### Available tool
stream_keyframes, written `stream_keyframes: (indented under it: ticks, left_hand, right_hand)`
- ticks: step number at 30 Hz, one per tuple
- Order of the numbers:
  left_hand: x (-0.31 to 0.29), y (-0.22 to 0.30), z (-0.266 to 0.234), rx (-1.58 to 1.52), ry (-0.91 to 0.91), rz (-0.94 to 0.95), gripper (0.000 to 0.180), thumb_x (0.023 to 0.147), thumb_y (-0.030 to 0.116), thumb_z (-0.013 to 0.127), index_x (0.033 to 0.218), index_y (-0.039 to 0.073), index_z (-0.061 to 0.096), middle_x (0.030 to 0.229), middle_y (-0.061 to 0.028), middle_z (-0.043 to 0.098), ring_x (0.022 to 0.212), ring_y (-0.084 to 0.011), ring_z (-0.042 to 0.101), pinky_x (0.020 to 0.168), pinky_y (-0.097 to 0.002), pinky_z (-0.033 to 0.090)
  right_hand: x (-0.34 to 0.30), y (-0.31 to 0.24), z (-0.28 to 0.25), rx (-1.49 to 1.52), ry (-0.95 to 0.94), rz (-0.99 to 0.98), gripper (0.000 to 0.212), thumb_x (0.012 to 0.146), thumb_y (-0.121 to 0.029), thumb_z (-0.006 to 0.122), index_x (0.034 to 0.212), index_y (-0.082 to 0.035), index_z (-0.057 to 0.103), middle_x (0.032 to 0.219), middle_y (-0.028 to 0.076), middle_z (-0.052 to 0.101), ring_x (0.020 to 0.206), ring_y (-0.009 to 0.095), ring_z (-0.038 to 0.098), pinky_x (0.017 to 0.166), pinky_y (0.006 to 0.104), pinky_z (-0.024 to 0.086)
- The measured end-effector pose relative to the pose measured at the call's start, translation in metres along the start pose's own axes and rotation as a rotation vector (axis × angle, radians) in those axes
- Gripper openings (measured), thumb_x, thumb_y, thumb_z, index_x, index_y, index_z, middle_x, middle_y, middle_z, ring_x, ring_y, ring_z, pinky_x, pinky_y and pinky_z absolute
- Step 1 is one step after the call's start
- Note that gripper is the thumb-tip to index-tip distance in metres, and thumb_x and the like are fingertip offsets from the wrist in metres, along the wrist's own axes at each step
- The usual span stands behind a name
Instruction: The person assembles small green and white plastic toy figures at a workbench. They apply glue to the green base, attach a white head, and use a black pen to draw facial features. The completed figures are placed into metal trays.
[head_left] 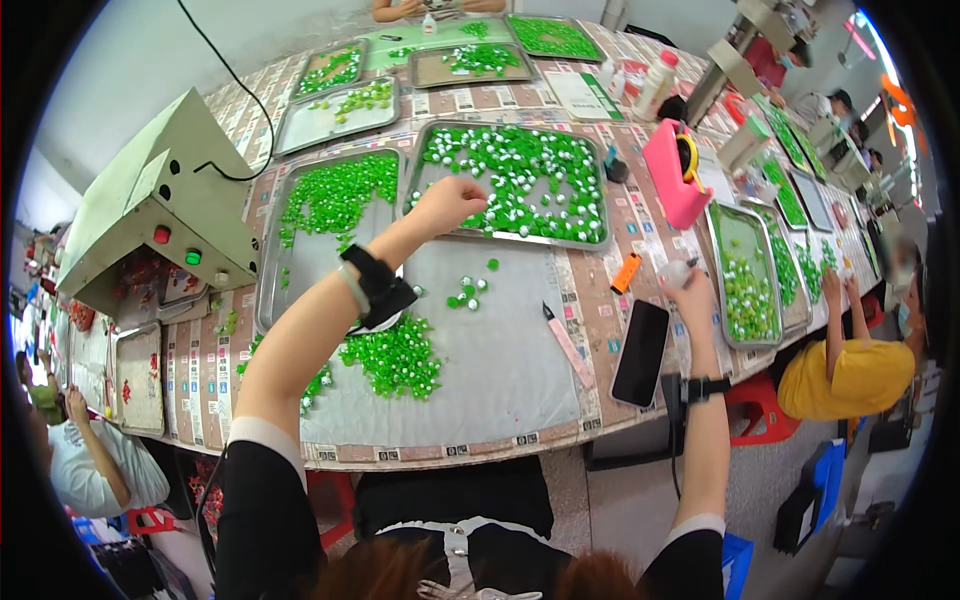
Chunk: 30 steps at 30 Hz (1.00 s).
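Observation:
My left hand (452, 205) reaches over the near left part of a metal tray (520, 238) that holds many small green pieces, several with white round parts. Its fingers are pinched together, and whatever they hold is too small to make out. At the right, my right hand (692, 294) grips a small translucent squeeze bottle (674, 272) with a dark tip, just above the table. Below my left forearm lies a loose heap of green pieces (395, 360) on a pale sheet (480, 380). A few more green pieces (467, 293) lie apart near the tray.
A phone (640, 352), an orange lighter (626, 272) and a pink-handled pointed tool (568, 345) lie near my right hand. A pink tape dispenser (672, 175) stands beyond. A metal machine (165, 200) is at the left. Another tray (742, 225) stands at the right. Other people sit around the table.

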<state>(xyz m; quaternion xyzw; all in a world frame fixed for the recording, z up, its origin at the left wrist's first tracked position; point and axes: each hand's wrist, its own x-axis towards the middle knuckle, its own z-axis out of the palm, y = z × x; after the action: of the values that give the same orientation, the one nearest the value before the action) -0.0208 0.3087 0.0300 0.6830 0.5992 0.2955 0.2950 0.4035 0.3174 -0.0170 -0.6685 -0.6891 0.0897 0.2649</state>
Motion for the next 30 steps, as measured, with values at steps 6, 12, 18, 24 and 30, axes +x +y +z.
stream_keyframes:
  ticks: [6,12,18,24,30]
  left_hand:
    - [0.092,-0.029,-0.002,0.437,0.002,0.165,0.052,0.071,0.045,0.053,0.109,0.011,0.047,0.104,-0.0179,0.047,0.1,-0.0332,0.044,0.083,-0.0389,0.036]
    - [0.146,-0.021,0.027,0.395,0.015,-0.16,0.057,0.073,0.051,0.046,0.122,0.025,0.032,0.132,-0.0126,0.016,0.12,-0.0359,0.015,0.09,-0.0621,0.012]
    - [0.135,-0.014,0.044,0.437,-0.133,-0.14,0.055,0.072,0.053,0.047,0.118,0.027,0.036,0.124,-0.0102,0.03,0.117,-0.0349,0.02,0.088,-0.0609,0.018]
    - [0.092,-0.035,0.048,0.294,-0.209,-0.033,0.045,0.076,0.048,0.044,0.113,0.023,0.044,0.12,-0.0113,0.034,0.115,-0.0327,0.026,0.088,-0.0581,0.021]
    - [0.033,-0.022,0.027,0.515,0.105,-0.308,0.044,0.079,0.046,0.039,0.112,0.018,0.045,0.114,-0.0156,0.038,0.106,-0.034,0.034,0.084,-0.0548,0.025]
  right_hand:
    - [-0.029,-0.108,-0.059,0.356,-0.127,-0.12,0.049,0.063,-0.01,0.063,0.106,0.001,0.042,0.089,0.013,0.051,0.076,0.021,0.052,0.063,0.0299,0.043]
    - [0.055,-0.173,0.014,0.292,-0.413,-0.318,0.05,0.067,-0.02,0.062,0.109,-0.002,0.042,0.096,0.016,0.051,0.087,0.024,0.051,0.072,0.0311,0.042]
    - [0.134,-0.163,0.116,-0.113,-0.317,-0.227,0.059,0.07,-0.036,0.056,0.118,-0.008,0.037,0.114,0.019,0.042,0.104,0.037,0.038,0.09,0.0406,0.028]
    - [0.114,-0.175,0.136,-0.127,-0.381,-0.291,0.054,0.072,-0.042,0.052,0.113,-0.008,0.044,0.11,0.019,0.046,0.1,0.037,0.042,0.088,0.0401,0.03]
    - [0.083,-0.151,0.104,-0.288,-0.275,-0.184,0.05,0.078,-0.043,0.043,0.111,-0.005,0.043,0.107,0.023,0.044,0.096,0.041,0.042,0.084,0.0457,0.032]
